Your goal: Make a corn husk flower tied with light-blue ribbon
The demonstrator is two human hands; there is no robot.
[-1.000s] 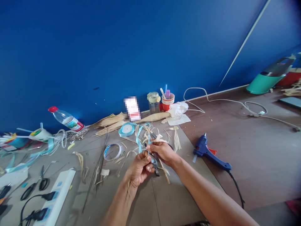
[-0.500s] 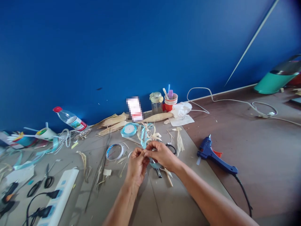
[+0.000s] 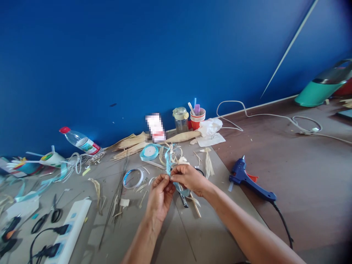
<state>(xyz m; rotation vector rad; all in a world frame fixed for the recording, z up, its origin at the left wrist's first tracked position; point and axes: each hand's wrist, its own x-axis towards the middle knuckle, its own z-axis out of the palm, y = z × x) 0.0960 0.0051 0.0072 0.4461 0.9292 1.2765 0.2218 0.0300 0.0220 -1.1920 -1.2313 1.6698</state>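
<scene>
My left hand (image 3: 159, 194) and my right hand (image 3: 188, 178) meet over the grey mat, fingertips pinched together on a light blue ribbon (image 3: 167, 161). The ribbon runs up from the pinch toward a blue ribbon spool (image 3: 149, 151), and a short tail hangs below my right hand. Pale dried husk strips (image 3: 180, 160) lie tangled just behind the hands. A dark-handled tool (image 3: 183, 201) and a husk stick lie on the mat under my right wrist.
A blue glue gun (image 3: 249, 181) with a black cord lies at right. A tape ring (image 3: 133, 178), thin wires (image 3: 117, 194), scissors (image 3: 45, 219) and a white power strip (image 3: 70, 229) sit at left. A water bottle (image 3: 79, 141), jar, red cup (image 3: 197, 119) and white cable line the blue wall.
My left hand rose from below to meet my right hand at the ribbon; both now pinch it close together. The view shifted slightly.
</scene>
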